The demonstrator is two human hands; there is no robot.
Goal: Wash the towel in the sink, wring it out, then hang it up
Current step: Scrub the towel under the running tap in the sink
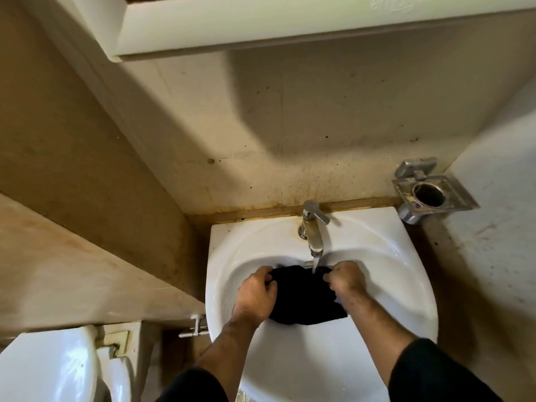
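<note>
Hands, left [256, 291] and right [346, 278], clamp the towel [304, 297] at lower centre, spreading it under the tap [311, 227] stream for soaking.

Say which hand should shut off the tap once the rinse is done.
Right, probably. The right hand grips the towel just below the faucet, whose lever points its way; the left hand is farther off.

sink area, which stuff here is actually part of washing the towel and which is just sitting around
In use:
black towel, gripped by left hand and right hand
white sink
faucet, water running onto the towel

Just there:
empty metal holder on the wall, right of the sink
toilet, lower left
white cabinet overhead
</note>
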